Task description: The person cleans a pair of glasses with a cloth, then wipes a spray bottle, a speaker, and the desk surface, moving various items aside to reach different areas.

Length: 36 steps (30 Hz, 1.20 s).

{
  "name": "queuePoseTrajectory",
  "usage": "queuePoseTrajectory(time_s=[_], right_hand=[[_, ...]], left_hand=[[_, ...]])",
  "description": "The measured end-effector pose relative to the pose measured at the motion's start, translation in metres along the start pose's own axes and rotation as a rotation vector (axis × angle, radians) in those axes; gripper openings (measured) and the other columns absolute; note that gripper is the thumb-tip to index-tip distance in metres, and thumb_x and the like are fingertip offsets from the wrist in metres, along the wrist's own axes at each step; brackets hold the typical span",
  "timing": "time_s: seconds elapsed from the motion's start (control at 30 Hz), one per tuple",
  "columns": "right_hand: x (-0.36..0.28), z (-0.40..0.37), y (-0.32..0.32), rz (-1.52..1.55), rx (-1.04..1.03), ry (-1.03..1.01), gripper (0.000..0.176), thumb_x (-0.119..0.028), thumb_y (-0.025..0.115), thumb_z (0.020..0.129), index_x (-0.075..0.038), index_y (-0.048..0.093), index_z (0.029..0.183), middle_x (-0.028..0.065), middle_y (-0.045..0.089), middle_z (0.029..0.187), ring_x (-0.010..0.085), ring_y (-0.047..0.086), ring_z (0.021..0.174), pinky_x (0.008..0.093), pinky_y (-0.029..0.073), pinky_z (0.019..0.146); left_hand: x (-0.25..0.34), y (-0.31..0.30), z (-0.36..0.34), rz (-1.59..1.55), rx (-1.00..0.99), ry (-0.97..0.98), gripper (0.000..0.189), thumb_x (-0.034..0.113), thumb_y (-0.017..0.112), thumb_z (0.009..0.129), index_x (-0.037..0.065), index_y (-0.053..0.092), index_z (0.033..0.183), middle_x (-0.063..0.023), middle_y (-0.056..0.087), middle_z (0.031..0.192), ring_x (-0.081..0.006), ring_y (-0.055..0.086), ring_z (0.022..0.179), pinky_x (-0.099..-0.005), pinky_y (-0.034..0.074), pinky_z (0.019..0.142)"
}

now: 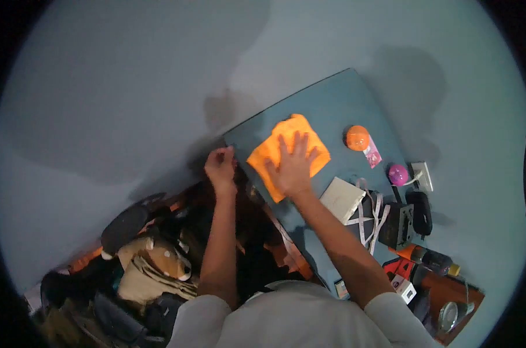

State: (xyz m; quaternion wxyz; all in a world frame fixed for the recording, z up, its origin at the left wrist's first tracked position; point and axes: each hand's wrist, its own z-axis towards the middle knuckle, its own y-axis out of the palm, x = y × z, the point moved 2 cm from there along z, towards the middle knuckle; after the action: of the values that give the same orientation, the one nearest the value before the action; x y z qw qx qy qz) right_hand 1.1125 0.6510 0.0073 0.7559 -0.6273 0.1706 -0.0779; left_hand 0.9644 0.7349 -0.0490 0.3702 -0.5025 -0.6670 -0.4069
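Observation:
My right hand (295,168) lies flat with fingers spread on an orange cloth (297,125), which is laid out on the blue-grey tabletop (338,95). Just off the table's left corner, my left hand (221,168) hangs with its fingers curled together; whether anything is between them is too blurred to see. To the right of the cloth sit an orange ball-shaped object (357,138) and a pink card (372,155). A white flat box (342,199) stands nearest to my right forearm, with a measuring tape (364,223) beside it.
Along the table's right side are a purple ball (398,174), a white socket box (422,176), a black box-shaped device (397,225) and a dark bottle (436,261). Below left, a plush toy (164,261) lies among bags and cloth. A wall (129,87) borders the table.

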Motion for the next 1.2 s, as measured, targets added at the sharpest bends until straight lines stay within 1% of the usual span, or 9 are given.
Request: queuePoseTrajectory(time_s=[0.23, 0.33, 0.4, 0.53, 0.6, 0.87, 1.0, 1.07, 1.2], right_hand=[[-0.039, 0.029, 0.029, 0.041, -0.016, -0.199, 0.062, -0.034, 0.053, 0.085, -0.002, 0.036, 0.136, 0.0280, 0.028, 0.140, 0.0430, 0.021, 0.133, 0.0605, 0.019, 0.104], [-0.029, 0.044, 0.030, 0.102, 0.087, -0.096, 0.061, -0.030, 0.053, 0.085, 0.002, 0.036, 0.135, 0.0280, 0.029, 0.139, 0.0428, 0.023, 0.133, 0.0591, 0.021, 0.103], [-0.012, 0.070, 0.029, -0.025, 0.071, 0.167, 0.062, -0.033, 0.050, 0.087, 0.003, 0.036, 0.135, 0.0253, 0.027, 0.143, 0.0408, 0.020, 0.136, 0.0591, 0.018, 0.105], [0.070, 0.133, 0.034, -0.126, 0.128, 0.450, 0.062, -0.036, 0.044, 0.090, 0.000, 0.032, 0.138, 0.0249, 0.026, 0.144, 0.0409, 0.018, 0.136, 0.0598, 0.019, 0.105], [0.118, 0.161, 0.036, -0.162, 0.114, 0.497, 0.062, -0.037, 0.041, 0.092, -0.002, 0.028, 0.141, 0.0233, 0.024, 0.146, 0.0403, 0.018, 0.136, 0.0594, 0.018, 0.105], [0.225, 0.227, 0.015, -0.163, -0.059, 0.537, 0.064, -0.038, 0.036, 0.092, -0.002, 0.021, 0.143, 0.0199, 0.016, 0.149, 0.0363, 0.010, 0.139, 0.0560, 0.015, 0.108], [0.241, 0.220, 0.006, -0.180, -0.187, 0.466, 0.064, -0.042, 0.033, 0.094, -0.005, 0.018, 0.145, 0.0192, 0.015, 0.150, 0.0341, 0.009, 0.140, 0.0536, 0.013, 0.110], [0.262, 0.195, 0.003, -0.044, -0.147, 0.267, 0.064, -0.045, 0.034, 0.095, -0.011, 0.017, 0.146, 0.0169, 0.016, 0.150, 0.0312, 0.012, 0.140, 0.0519, 0.014, 0.111], [0.299, 0.109, -0.031, -0.149, -0.266, 0.265, 0.061, -0.042, 0.037, 0.095, -0.013, 0.018, 0.146, 0.0142, 0.018, 0.150, 0.0286, 0.016, 0.140, 0.0524, 0.022, 0.109]], left_hand=[[-0.006, -0.016, -0.011, -0.225, 0.012, 0.104, 0.012, 0.009, 0.065, 0.086, 0.000, 0.058, 0.087, -0.0064, 0.062, 0.080, -0.0145, 0.060, 0.067, -0.0264, 0.049, 0.060], [0.004, 0.002, -0.015, -0.171, -0.033, 0.146, 0.010, 0.008, 0.062, 0.087, 0.000, 0.059, 0.093, -0.0086, 0.064, 0.085, -0.0162, 0.062, 0.072, -0.0268, 0.053, 0.066], [0.013, 0.023, -0.023, -0.091, -0.089, 0.234, 0.016, 0.006, 0.059, 0.089, -0.005, 0.059, 0.100, -0.0104, 0.064, 0.086, -0.0160, 0.062, 0.069, -0.0280, 0.052, 0.064], [0.009, 0.059, -0.020, 0.039, -0.227, 0.288, 0.019, 0.004, 0.055, 0.091, -0.005, 0.059, 0.108, -0.0107, 0.065, 0.088, -0.0154, 0.060, 0.067, -0.0284, 0.051, 0.065], [0.000, 0.072, -0.018, 0.415, -0.308, 0.524, 0.021, 0.000, 0.052, 0.091, -0.002, 0.060, 0.111, -0.0102, 0.065, 0.089, -0.0139, 0.059, 0.066, -0.0278, 0.051, 0.064], [0.001, 0.073, -0.019, 0.437, -0.247, 0.409, 0.022, -0.003, 0.051, 0.089, -0.002, 0.060, 0.109, -0.0111, 0.064, 0.085, -0.0127, 0.057, 0.064, -0.0255, 0.050, 0.061], [-0.009, 0.068, -0.012, 0.502, -0.270, 0.509, 0.022, -0.003, 0.050, 0.089, -0.003, 0.060, 0.108, -0.0116, 0.063, 0.087, -0.0131, 0.057, 0.064, -0.0258, 0.050, 0.060], [-0.001, 0.070, -0.016, 0.496, -0.262, 0.506, 0.021, -0.003, 0.050, 0.089, -0.003, 0.060, 0.108, -0.0117, 0.063, 0.087, -0.0135, 0.057, 0.063, -0.0259, 0.049, 0.060], [-0.001, 0.071, -0.017, 0.472, -0.278, 0.513, 0.020, -0.003, 0.050, 0.090, -0.003, 0.060, 0.107, -0.0117, 0.062, 0.087, -0.0147, 0.057, 0.062, -0.0262, 0.048, 0.059]])
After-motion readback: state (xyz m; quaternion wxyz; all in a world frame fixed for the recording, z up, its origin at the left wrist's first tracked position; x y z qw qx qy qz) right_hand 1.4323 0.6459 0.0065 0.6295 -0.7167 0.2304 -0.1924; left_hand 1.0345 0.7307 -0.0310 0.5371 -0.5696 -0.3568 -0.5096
